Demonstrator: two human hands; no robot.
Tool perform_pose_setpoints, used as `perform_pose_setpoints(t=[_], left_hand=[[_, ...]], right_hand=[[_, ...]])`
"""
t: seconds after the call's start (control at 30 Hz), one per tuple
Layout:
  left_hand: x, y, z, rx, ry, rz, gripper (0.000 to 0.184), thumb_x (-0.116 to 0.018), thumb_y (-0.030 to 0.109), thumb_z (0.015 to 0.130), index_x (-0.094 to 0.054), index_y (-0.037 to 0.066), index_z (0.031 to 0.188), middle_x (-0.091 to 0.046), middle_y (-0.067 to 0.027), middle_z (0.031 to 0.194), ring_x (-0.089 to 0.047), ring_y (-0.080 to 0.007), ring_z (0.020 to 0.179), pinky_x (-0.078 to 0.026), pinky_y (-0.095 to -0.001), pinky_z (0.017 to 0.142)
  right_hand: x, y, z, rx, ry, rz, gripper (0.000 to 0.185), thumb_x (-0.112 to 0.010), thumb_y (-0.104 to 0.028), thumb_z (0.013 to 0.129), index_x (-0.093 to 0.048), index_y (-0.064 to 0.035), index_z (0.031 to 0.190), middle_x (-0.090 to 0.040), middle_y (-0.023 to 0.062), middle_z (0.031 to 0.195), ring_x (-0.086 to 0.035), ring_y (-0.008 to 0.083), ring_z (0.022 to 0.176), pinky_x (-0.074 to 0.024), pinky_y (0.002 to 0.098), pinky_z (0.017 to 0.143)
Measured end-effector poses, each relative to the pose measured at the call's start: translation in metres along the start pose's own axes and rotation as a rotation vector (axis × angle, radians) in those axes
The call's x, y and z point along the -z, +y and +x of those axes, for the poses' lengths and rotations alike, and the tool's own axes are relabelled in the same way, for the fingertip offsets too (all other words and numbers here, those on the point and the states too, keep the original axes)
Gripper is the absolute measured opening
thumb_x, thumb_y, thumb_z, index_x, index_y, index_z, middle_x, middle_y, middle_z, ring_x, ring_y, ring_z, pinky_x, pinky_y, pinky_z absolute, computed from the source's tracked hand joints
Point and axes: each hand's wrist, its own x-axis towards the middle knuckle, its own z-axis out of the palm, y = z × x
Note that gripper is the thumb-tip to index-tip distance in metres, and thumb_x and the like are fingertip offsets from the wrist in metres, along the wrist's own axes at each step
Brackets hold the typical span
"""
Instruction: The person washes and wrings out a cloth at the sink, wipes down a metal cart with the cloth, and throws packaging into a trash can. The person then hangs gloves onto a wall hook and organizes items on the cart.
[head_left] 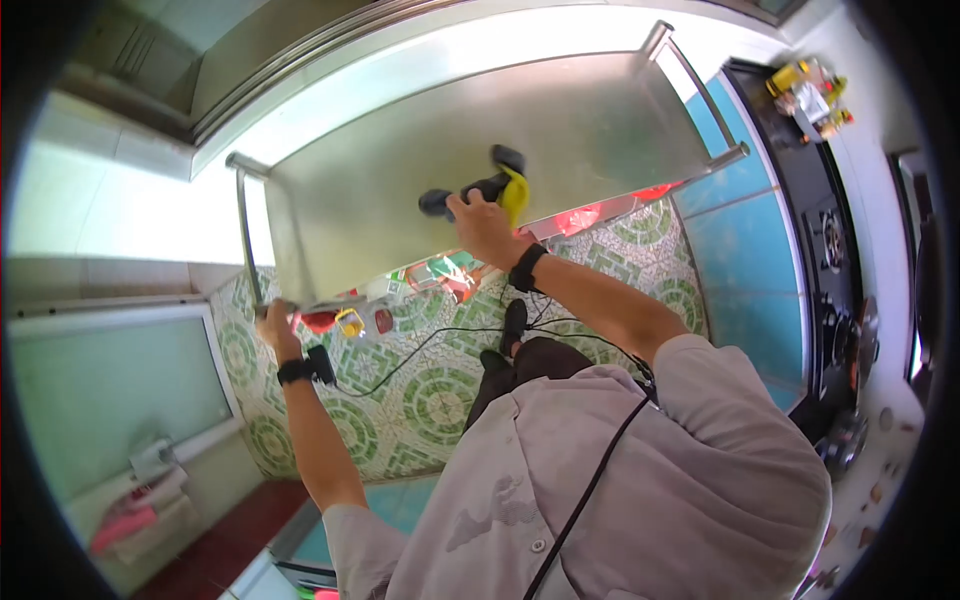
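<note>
In front of me stands a metal table [370, 160] with tubular posts at its corners. My left hand [277, 330] is closed around the table's near left corner, by the end of a post. Above the near part of the metal surface, my right hand [488, 228] is closed on a black-and-yellow tool [488, 188]. Dark parts stick out on both sides of the tool and a yellow part shows beside my fingers; blur hides its exact kind. I cannot tell whether it touches the metal.
Under the table's near edge lie red and coloured items [460, 275] and a yellow object [349, 322]. A black cable [420, 352] runs between my wrists across the patterned floor [440, 405]. On the right is a black stove counter [830, 250] with bottles [800, 90].
</note>
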Motion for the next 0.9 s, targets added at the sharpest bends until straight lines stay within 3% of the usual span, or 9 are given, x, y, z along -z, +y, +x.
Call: perform_pose_setpoints(t=[0.1,0.2,0.27,0.37,0.43,0.57,0.6,0.67,0.9], left_hand=[[-0.01,0.001,-0.04,-0.025,0.133,0.011,0.045,-0.069,0.012,0.075,-0.048,0.001,0.113,-0.06,-0.0088,0.093,-0.059,-0.0172,0.08,-0.053,-0.0308,0.056],[0.006,-0.031,-0.103,0.027,0.049,-0.204,0.039,-0.068,0.012,0.078,-0.049,0.002,0.111,-0.061,-0.0085,0.087,-0.061,-0.0171,0.068,-0.052,-0.0278,0.052],[0.01,-0.079,-0.135,0.285,0.049,-0.197,0.025,-0.066,0.014,0.081,-0.055,0.003,0.1,-0.062,-0.0081,0.082,-0.064,-0.0186,0.068,-0.053,-0.0283,0.052],[0.003,-0.16,-0.18,0.397,-0.043,-0.137,0.021,-0.064,0.015,0.081,-0.058,0.004,0.099,-0.062,-0.0064,0.082,-0.064,-0.0171,0.066,-0.052,-0.0279,0.05],[-0.014,-0.179,-0.212,0.49,-0.075,-0.144,0.02,-0.062,0.015,0.082,-0.058,0.005,0.098,-0.06,-0.0054,0.08,-0.063,-0.0156,0.063,-0.051,-0.0272,0.05],[-0.059,-0.232,-0.249,0.65,-0.119,-0.213,0.025,-0.064,0.019,0.081,-0.056,0.006,0.1,-0.06,-0.0055,0.087,-0.064,-0.0173,0.068,-0.051,-0.0274,0.051],[-0.073,-0.247,-0.254,0.665,-0.14,-0.237,0.027,-0.065,0.019,0.081,-0.056,0.006,0.103,-0.06,-0.0056,0.088,-0.063,-0.017,0.067,-0.05,-0.0275,0.05],[-0.097,-0.26,-0.259,0.688,-0.135,-0.295,0.03,-0.065,0.02,0.08,-0.055,0.005,0.105,-0.06,-0.0058,0.089,-0.063,-0.0167,0.066,-0.049,-0.0276,0.049],[-0.187,-0.328,-0.227,0.781,0.011,-0.337,0.071,-0.068,0.021,0.078,-0.034,0.006,0.138,-0.058,-0.0112,0.099,-0.058,-0.0211,0.08,-0.05,-0.0338,0.059]], right_hand=[[-0.009,0.007,0.01,0.426,0.051,0.413,0.026,-0.059,-0.016,0.076,-0.059,-0.0061,0.1,-0.06,0.0183,0.083,-0.06,0.0381,0.077,-0.048,0.0493,0.069],[0.079,0.025,0.026,-0.068,-0.163,0.457,0.024,-0.058,-0.02,0.081,-0.065,-0.0056,0.099,-0.063,0.0183,0.086,-0.06,0.0342,0.083,-0.0479,0.0447,0.075],[0.095,0.098,0.057,0.129,0.104,0.078,0.034,-0.058,-0.027,0.085,-0.06,-0.0052,0.112,-0.06,0.0173,0.107,-0.057,0.0308,0.101,-0.0449,0.043,0.087],[0.182,0.132,0.067,-0.156,0.076,0.019,0.045,-0.062,-0.025,0.088,-0.05,-0.0006,0.123,-0.057,0.0189,0.109,-0.055,0.0273,0.104,-0.0467,0.0339,0.087],[0.2,0.169,0.051,0.354,0.532,-0.277,0.046,-0.067,-0.02,0.082,-0.052,0.0013,0.12,-0.061,0.0213,0.101,-0.06,0.0359,0.084,-0.0485,0.0437,0.079],[0.198,0.149,-0.045,-0.035,0.055,-0.295,0.02,-0.052,-0.024,0.09,-0.063,-0.0072,0.093,-0.061,0.0172,0.078,-0.059,0.037,0.069,-0.0485,0.0408,0.061],[0.176,0.182,-0.07,0.329,0.052,-0.28,0.024,-0.048,-0.027,0.093,-0.063,-0.0088,0.092,-0.062,0.0168,0.075,-0.06,0.0335,0.065,-0.0478,0.0391,0.059],[0.151,0.18,-0.127,0.158,-0.383,-0.16,0.025,-0.049,-0.028,0.095,-0.063,-0.007,0.09,-0.064,0.0063,0.066,-0.064,0.0205,0.063,-0.0477,0.0338,0.057],[0.097,0.156,-0.209,-0.063,-1.054,0.104,0.019,-0.061,-0.016,0.088,-0.064,0.0001,0.097,-0.067,0.0075,0.084,-0.067,0.0146,0.069,-0.0515,0.0253,0.061]])
